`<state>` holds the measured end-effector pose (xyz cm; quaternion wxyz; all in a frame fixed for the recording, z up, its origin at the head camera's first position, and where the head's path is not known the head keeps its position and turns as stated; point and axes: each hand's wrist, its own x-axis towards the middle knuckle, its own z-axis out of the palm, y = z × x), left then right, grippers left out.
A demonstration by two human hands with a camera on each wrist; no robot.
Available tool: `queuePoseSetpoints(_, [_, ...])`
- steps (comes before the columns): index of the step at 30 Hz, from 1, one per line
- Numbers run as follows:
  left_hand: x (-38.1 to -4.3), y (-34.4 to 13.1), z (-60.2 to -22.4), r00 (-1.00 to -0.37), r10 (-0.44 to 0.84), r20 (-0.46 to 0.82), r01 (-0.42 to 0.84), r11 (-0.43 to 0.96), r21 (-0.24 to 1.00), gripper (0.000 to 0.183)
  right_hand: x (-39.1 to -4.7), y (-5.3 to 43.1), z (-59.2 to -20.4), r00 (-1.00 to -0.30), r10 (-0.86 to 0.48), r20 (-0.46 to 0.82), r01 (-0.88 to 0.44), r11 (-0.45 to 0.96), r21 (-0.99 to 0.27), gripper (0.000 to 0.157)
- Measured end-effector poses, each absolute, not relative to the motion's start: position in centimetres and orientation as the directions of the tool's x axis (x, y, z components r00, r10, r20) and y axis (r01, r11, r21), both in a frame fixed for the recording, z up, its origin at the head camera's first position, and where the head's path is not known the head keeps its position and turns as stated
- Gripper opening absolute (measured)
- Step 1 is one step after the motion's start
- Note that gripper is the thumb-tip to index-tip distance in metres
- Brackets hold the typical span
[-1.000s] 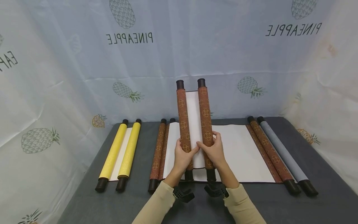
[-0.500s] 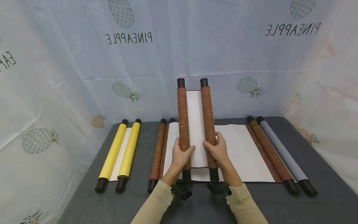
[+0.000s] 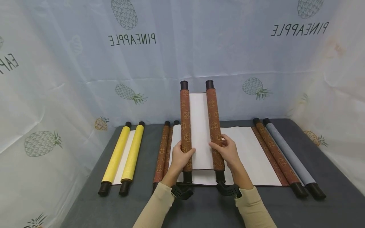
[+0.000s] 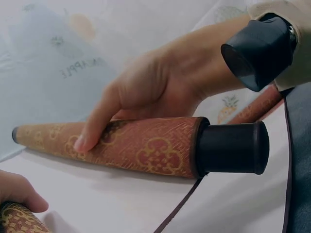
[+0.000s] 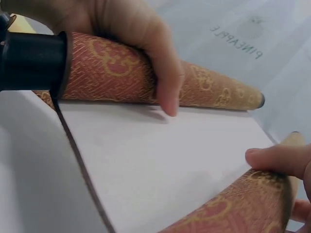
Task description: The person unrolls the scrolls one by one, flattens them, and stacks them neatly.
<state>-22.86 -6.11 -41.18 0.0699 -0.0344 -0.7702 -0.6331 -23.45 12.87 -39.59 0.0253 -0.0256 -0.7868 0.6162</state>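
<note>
Holding the scroll (image 3: 198, 126) up over the open scroll (image 3: 242, 152), one hand to each roller.
Its left roller (image 3: 185, 123) and right roller (image 3: 214, 126) ran near to far; the left hand (image 3: 180, 157) gripped the left one, the right hand (image 3: 229, 152) the right, both toward the near ends, neither hand clearly nearer. Since a second earlier, the rollers had parted, baring more white between.

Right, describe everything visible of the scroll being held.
The held scroll has two reddish-brown rollers with gold floral motifs, seemingly cloth-covered, ending in black knobs. Partly unrolled, it shows a white sheet between them. Tilted over a wider opened scroll, it is gripped low on each roller by the left hand and right hand.
</note>
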Motion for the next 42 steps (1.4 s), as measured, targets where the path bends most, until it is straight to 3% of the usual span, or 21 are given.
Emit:
queuePoseSetpoints(8, [-22.9,-6.6,-40.8,-0.989,-0.045,0.139,0.127,0.205,0.970,0.056,-23.3,13.3,-38.9,-0.999,0.013,-0.043,0.045,0.178,-0.983,0.062])
queuePoseSetpoints(16, [-23.0,-6.7,-40.9,-0.997,0.011,0.075,0.076,0.179,0.981,0.070,-23.4,12.7,-38.8,-0.994,0.068,-0.083,0.093,0.155,-0.983,0.056])
queuePoseSetpoints(24, [-23.1,-5.9,-41.0,-1.000,-0.004,0.027,0.027,0.074,0.997,0.066,-23.5,11.7,-39.1,-0.988,0.137,-0.074,0.095,0.158,-0.983,0.055])
queuePoseSetpoints(32, [-22.9,-5.8,-41.1,-0.993,-0.103,0.056,0.041,0.143,0.989,0.063,-23.4,11.7,-39.6,-0.981,0.185,-0.051,0.089,0.204,-0.975,0.052])
queuePoseSetpoints(42, [-23.0,-6.0,-41.3,-0.988,-0.114,0.102,0.086,0.140,0.986,0.067,-23.4,12.4,-39.8,-0.985,0.165,-0.055,0.090,0.217,-0.972,0.072])
